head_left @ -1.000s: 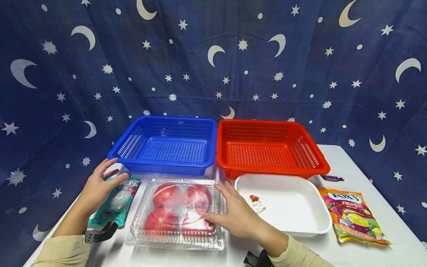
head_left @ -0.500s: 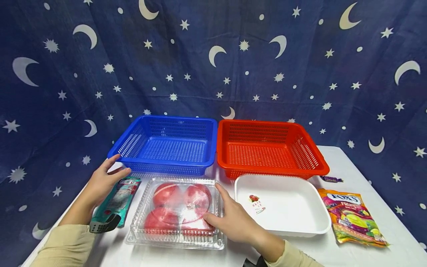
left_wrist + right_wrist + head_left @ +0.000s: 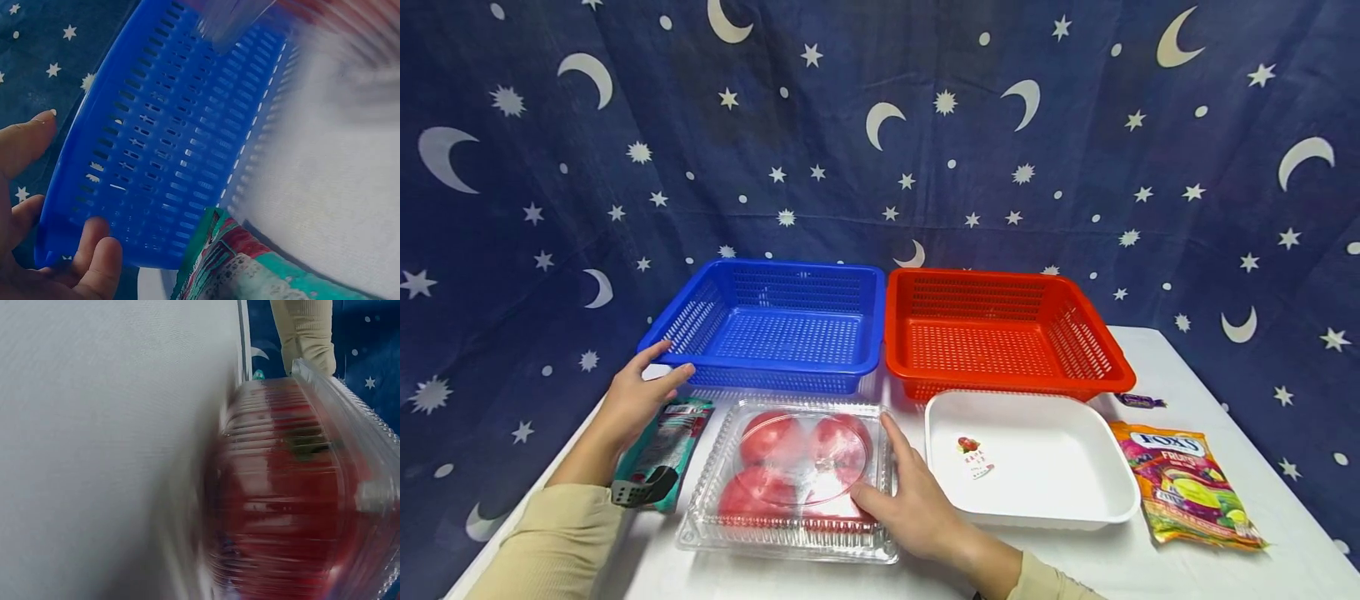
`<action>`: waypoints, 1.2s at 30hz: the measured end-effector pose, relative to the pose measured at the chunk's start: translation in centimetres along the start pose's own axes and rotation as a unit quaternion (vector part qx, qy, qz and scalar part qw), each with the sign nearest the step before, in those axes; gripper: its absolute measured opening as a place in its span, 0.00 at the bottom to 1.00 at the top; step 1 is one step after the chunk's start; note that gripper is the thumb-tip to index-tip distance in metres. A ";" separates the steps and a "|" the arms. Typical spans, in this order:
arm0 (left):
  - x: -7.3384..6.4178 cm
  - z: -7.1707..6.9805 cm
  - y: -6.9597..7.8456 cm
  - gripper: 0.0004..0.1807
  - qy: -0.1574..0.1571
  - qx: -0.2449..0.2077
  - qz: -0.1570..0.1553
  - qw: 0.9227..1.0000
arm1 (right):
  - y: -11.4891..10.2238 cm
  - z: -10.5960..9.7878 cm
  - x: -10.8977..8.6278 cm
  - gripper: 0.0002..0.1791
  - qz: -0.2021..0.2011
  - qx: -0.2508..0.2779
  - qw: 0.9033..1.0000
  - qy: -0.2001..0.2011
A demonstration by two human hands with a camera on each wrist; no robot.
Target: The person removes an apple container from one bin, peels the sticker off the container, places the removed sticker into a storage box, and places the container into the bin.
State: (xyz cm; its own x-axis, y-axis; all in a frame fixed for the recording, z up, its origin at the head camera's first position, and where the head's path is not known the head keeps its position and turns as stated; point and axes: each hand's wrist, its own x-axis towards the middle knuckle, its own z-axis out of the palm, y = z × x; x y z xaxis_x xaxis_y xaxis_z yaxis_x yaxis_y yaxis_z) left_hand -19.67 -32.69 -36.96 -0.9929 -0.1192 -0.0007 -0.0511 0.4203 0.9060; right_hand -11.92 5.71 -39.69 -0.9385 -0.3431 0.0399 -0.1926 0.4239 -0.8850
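My left hand (image 3: 634, 402) reaches to the front left corner of the blue basket (image 3: 772, 367). In the left wrist view its fingers are spread around the basket's corner, loosely bent and not closed on the rim. Beneath that forearm lies a teal packet (image 3: 664, 450), partly covered. My right hand (image 3: 917, 500) holds the right edge of a clear plastic clamshell box (image 3: 707, 512), thumb on the lid and fingers along the side. Large red, tomato-like rounds (image 3: 760, 492) show through the lid. The right wrist view shows this box blurred, without the hand.
A red basket (image 3: 1003, 383) stands beside the blue one. In front of it sits a white tray (image 3: 1045, 458) with a small printed label. An orange Fox's candy bag (image 3: 1187, 487) and a small purple-wrapped sweet (image 3: 1140, 401) lie at the right on the white tablecloth (image 3: 1150, 350).
My left hand has moved forward to the blue basket's corner. My right hand has come closer against the box's right side. The view has shifted slightly.
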 end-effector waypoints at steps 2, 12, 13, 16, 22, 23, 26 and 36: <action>0.2 0.0 0.0 0.46 0.000 -0.002 -0.002 1.000 | 0.1 0.1 0.0 0.55 0.004 0.014 1.000 -0.008; 0.7 0.1 -0.2 0.47 0.004 0.002 -0.018 1.000 | 0.5 0.3 -0.1 0.58 0.006 0.062 0.998 -0.024; 0.7 0.1 -0.2 0.47 0.004 0.004 -0.018 1.000 | 0.5 0.3 -0.1 0.58 0.003 0.064 0.998 -0.021; 0.7 0.1 -0.1 0.47 0.006 0.006 -0.016 1.000 | 0.5 0.4 -0.1 0.57 -0.009 0.069 0.998 -0.010; 0.6 0.1 -0.1 0.47 0.001 0.003 -0.012 1.000 | 0.2 0.3 -0.2 0.54 -0.032 0.091 0.995 -0.017; 0.6 0.1 -0.1 0.47 0.001 0.003 -0.011 1.000 | 0.2 0.2 -0.2 0.54 -0.037 0.097 0.994 -0.022; 0.6 0.2 -0.1 0.47 0.002 -0.001 -0.008 1.000 | 0.1 0.0 -0.2 0.55 -0.044 0.115 0.992 -0.040; 0.5 0.2 -0.1 0.47 0.003 0.004 -0.003 1.000 | 0.4 0.2 0.2 0.55 -0.042 0.165 0.985 -0.032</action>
State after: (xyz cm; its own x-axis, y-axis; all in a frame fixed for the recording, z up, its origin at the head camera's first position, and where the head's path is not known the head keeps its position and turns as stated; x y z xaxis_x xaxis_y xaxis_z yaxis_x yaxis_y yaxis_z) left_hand -20.22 -32.59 -37.09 -0.9918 -0.1277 -0.0038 -0.0585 0.4270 0.9023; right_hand -12.08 5.61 -40.13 -0.9012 -0.4217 0.1002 -0.1559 0.0997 -0.9827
